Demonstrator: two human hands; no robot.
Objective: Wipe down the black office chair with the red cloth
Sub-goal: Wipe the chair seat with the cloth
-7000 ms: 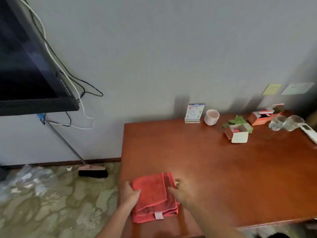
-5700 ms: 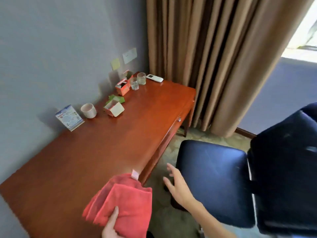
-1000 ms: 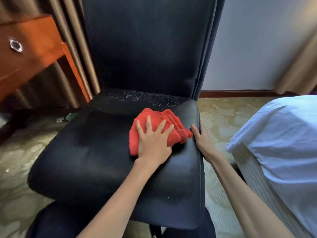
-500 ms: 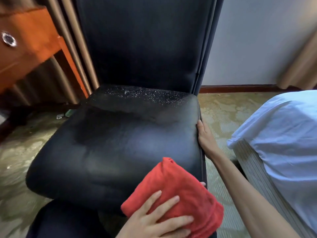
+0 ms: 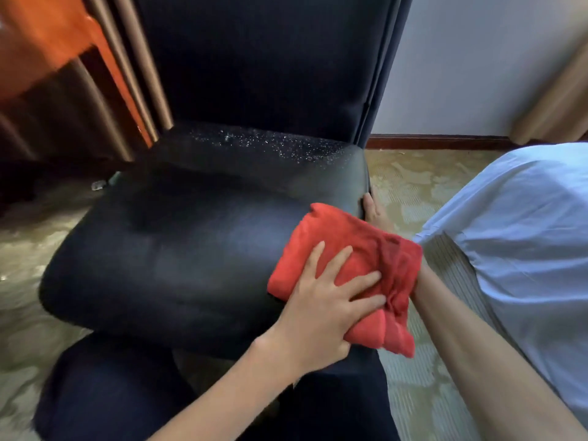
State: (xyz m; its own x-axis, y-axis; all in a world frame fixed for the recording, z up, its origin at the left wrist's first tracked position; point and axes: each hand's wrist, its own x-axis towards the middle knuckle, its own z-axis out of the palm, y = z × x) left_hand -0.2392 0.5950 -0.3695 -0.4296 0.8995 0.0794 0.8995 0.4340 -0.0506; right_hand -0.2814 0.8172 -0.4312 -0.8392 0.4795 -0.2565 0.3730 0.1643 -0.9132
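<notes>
The black office chair fills the view, its seat (image 5: 178, 249) in front of me and its backrest (image 5: 261, 58) upright behind. White specks (image 5: 270, 144) dot the rear strip of the seat. The folded red cloth (image 5: 359, 246) lies on the seat's right front part and hangs a little over the right edge. My left hand (image 5: 321, 307) presses flat on the cloth with spread, straight fingers. My right hand (image 5: 375, 213) touches the seat's right side; the cloth hides most of it and only the fingertips show.
A bed with a pale blue sheet (image 5: 515, 233) stands close on the right. An orange wooden desk (image 5: 41, 36) and brown curtain folds (image 5: 127, 68) are at the left. Patterned carpet (image 5: 404, 183) lies between chair and bed. My dark-trousered knee (image 5: 111, 386) is under the seat's front.
My left hand dragged the cloth from mid-seat to the front edge, then pushed it back up onto the right front part. My right hand stayed on the seat's right side.
</notes>
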